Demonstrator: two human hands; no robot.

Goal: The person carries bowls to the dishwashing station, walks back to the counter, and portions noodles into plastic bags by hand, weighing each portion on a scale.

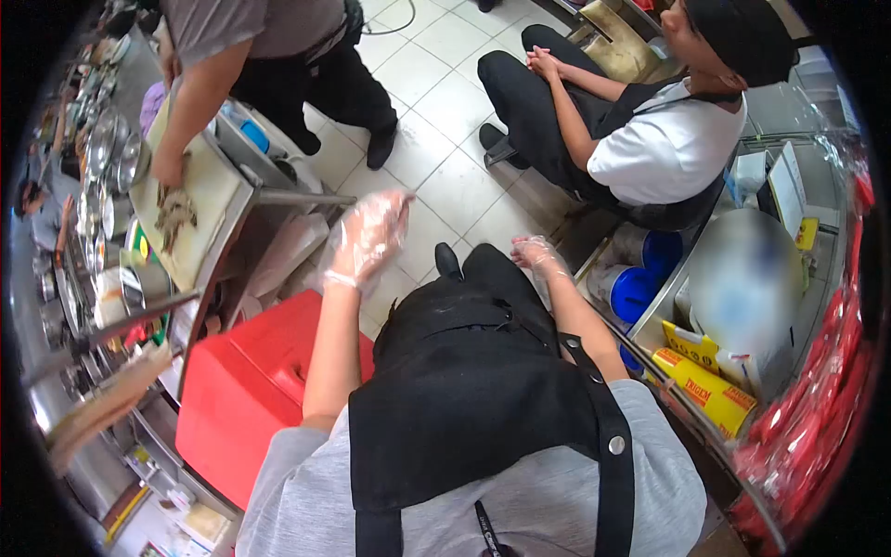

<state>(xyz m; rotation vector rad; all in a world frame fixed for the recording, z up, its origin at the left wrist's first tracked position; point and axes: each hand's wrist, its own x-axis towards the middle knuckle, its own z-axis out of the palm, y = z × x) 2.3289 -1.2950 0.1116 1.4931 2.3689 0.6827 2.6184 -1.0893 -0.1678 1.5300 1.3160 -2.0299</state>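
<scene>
My left hand (371, 237), in a clear plastic glove, is raised in front of me to the left, above the tiled floor. Its fingers are bunched together and no object shows in them. Below its forearm stands a red plastic box (251, 390). On the other side, my right hand (538, 254) also wears a clear glove and is held low in front of my thigh. Its fingers are loosely bent and a little apart, with nothing visible in them. The blue-lidded tubs (633, 293) are the things nearest to it. A black apron (473, 408) covers my front.
At upper left, a co-worker's hand (168, 169) touches greyish food pieces (174, 215) on a cutting board (206, 195). A seated person (640, 158) occupies the right side. Metal pots (130, 160) line the left counter; yellow-red boxes (705, 390) lie on the right shelf.
</scene>
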